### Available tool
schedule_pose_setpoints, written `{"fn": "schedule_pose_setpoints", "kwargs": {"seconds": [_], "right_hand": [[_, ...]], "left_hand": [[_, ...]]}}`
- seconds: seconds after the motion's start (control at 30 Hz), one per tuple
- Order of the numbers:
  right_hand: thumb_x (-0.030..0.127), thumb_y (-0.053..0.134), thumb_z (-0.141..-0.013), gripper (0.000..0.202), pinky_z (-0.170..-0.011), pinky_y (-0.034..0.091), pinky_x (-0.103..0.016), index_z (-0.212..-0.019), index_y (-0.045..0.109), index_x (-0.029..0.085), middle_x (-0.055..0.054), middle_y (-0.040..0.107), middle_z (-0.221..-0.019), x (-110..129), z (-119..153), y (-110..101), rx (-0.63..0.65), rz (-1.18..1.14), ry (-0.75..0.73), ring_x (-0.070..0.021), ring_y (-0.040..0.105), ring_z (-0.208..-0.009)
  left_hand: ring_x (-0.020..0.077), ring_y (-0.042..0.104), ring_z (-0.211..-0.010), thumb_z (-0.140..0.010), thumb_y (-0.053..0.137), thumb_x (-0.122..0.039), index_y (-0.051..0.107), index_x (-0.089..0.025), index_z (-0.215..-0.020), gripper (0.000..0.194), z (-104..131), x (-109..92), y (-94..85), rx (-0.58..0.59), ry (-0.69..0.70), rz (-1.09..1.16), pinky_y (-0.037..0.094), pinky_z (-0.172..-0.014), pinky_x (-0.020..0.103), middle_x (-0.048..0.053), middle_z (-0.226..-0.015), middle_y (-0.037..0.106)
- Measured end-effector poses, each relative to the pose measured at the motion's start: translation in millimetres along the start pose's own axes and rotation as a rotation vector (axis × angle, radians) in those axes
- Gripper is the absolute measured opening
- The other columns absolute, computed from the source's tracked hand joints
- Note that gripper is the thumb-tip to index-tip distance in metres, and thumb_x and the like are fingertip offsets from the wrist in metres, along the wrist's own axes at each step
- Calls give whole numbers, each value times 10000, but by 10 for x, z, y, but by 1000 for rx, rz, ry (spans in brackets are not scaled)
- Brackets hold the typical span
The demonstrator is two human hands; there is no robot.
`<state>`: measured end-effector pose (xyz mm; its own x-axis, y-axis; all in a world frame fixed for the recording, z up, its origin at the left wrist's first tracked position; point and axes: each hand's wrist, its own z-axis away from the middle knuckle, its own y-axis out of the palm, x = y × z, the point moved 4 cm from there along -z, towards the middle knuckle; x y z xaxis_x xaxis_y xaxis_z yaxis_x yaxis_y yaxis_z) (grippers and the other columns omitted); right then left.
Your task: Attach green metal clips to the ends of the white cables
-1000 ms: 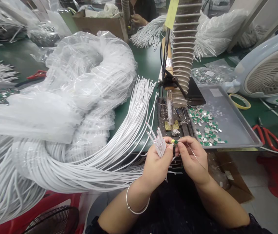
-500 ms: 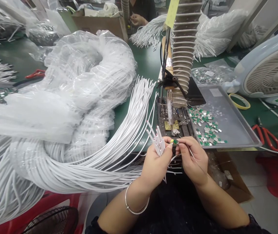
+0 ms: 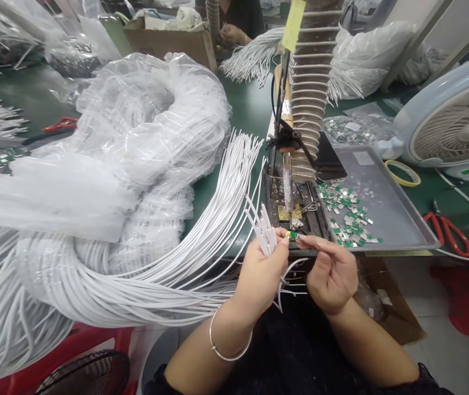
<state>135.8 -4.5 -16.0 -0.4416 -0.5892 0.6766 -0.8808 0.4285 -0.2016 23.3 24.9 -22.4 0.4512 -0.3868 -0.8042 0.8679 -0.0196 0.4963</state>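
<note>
My left hand (image 3: 262, 271) is closed round several white cables (image 3: 264, 233), their cut ends pointing up. Its thumb and forefinger pinch a small green circuit board (image 3: 293, 235) with a yellow spot at its left end. My right hand (image 3: 332, 274) is closed just right of the board, its forefinger reaching to the board's silver end; what its fingers hold, if anything, is too small to make out. Above the board, the soldering iron (image 3: 287, 181) points down in its stand over a yellow sponge (image 3: 286, 213).
A grey tray (image 3: 395, 219) with many small green boards lies right, beside red-handled pliers (image 3: 448, 230) and a fan (image 3: 461, 120). Bagged white cables (image 3: 156, 131) fill the left. A ribbed hose (image 3: 311, 82) hangs behind the iron. Across the table, a person's hand (image 3: 232, 35) shows.
My right hand has shifted slightly right and down, its forefinger now straighter. The thin wire that crossed it no longer shows. My left hand still grips the cables and the board.
</note>
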Motion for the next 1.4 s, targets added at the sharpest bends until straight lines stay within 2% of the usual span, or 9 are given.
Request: {"fn": "schedule_pose_setpoints", "kwargs": {"seconds": [0.23, 0.67, 1.4], "right_hand": [[82, 497, -849, 260, -734, 577, -395, -1037, 591, 235, -78, 681, -948, 31, -75, 19, 56, 172, -105, -205, 670, -871], [47, 529, -824, 253, -702, 572, -350, -1006, 623, 196, -78, 660, -905, 104, -217, 73, -5, 261, -239, -185, 652, -839], [56, 545, -823, 256, -711, 568, -354, -1013, 625, 207, -77, 639, -922, 96, -251, 97, -7, 282, -232, -182, 641, -846]], "left_hand": [[6, 246, -368, -740, 631, -231, 517, -152, -796, 150, -19, -53, 36, -3, -2, 45, 188, -372, 135, -103, -486, 343], [12, 240, -363, -771, 592, -200, 518, -155, -826, 103, -37, -126, 82, -18, 22, 67, 191, -375, 132, -116, -445, 318], [14, 248, -386, -799, 585, -195, 499, -157, -789, 95, -41, -165, 96, 29, 51, 96, 217, -387, 119, -107, -470, 319]]}}
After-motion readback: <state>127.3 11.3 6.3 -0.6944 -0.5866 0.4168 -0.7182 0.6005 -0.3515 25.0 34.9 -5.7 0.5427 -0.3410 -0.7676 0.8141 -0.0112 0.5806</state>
